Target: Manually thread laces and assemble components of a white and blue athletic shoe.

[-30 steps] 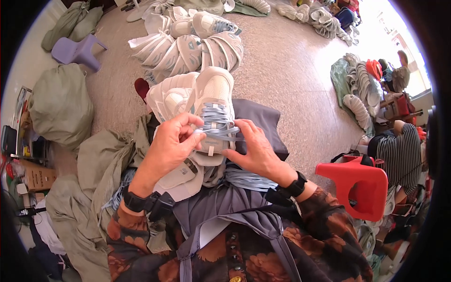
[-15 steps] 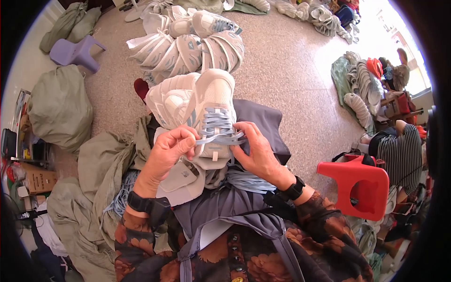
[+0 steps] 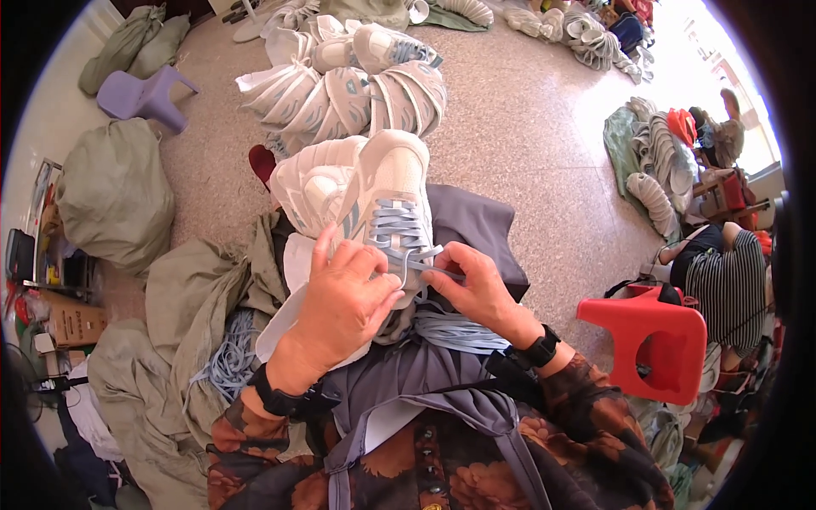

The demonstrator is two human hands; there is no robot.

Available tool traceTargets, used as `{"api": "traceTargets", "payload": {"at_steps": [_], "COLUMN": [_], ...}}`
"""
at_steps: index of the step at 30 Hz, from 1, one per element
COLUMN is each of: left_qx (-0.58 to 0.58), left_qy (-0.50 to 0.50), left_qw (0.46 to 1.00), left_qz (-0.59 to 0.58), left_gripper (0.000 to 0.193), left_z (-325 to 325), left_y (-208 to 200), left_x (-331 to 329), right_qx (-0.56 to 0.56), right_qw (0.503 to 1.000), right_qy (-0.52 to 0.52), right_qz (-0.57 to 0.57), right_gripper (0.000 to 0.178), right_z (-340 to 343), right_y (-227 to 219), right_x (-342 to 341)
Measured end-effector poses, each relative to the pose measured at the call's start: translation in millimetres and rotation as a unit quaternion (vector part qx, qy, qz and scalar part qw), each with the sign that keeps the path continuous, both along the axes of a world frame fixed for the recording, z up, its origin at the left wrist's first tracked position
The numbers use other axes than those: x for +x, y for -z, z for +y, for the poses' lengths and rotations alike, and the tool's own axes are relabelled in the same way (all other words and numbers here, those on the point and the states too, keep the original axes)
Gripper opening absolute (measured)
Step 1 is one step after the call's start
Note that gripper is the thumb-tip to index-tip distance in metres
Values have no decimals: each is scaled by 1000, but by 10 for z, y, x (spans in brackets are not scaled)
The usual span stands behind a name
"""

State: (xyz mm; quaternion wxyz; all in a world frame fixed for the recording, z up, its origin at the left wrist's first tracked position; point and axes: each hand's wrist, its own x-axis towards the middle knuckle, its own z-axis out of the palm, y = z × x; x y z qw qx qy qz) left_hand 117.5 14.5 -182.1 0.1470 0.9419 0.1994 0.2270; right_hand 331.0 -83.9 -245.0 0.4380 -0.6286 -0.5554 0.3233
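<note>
A white and grey sneaker point(image 3: 398, 174) rests toe-away in front of my lap, with light blue lacing point(image 3: 396, 223) crossing its upper. Over the lower part of the lacing, my left hand point(image 3: 344, 293) pinches one end of the shoelace between thumb and fingers. My right hand point(image 3: 476, 285), on the shoe's right side, grips the other lace between thumb and forefinger. The two lace parts cross between my hands. My left hand hides much of the shoe's tongue and heel opening. More pale shoes point(image 3: 323, 174) lie just left of this one.
Rows of similar shoes point(image 3: 340, 98) lie on the floor ahead. Blue laces are bundled on my lap point(image 3: 459, 330) and at left point(image 3: 228, 357). A red stool point(image 3: 646, 340) stands right, near a person in stripes point(image 3: 727, 285). Sacks point(image 3: 115, 195) and a purple stool point(image 3: 144, 95) are left.
My left hand has moved right and turned over the shoe, bringing its lace end across. My right hand has shifted slightly right and down, still gripping its lace.
</note>
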Motion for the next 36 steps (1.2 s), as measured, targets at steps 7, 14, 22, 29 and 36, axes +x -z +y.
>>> {"api": "traceTargets", "payload": {"at_steps": [7,14,22,29,36], "left_qx": [23,144,144,-453,-396], "left_qy": [-55,-23,-23,-163,-39], "left_qw": [998,989,987,794,870], "left_qz": [18,15,-68,-371,-291], "left_gripper": [18,28,24,8,11], "left_z": [-4,85,284,171,176], "left_y": [109,166,244,388,324], "left_x": [16,216,122,119,70], "right_qx": [-18,-3,-13,14,7], "right_qw": [1000,1000,999,999,997], "right_qy": [-19,-20,-43,-30,-48], "right_qz": [-11,-12,12,9,-53], "right_gripper": [23,22,19,16,18], "right_z": [12,-15,-11,-11,-176], "right_y": [-48,-44,-78,-100,-36], "right_x": [15,-13,62,49,234]}}
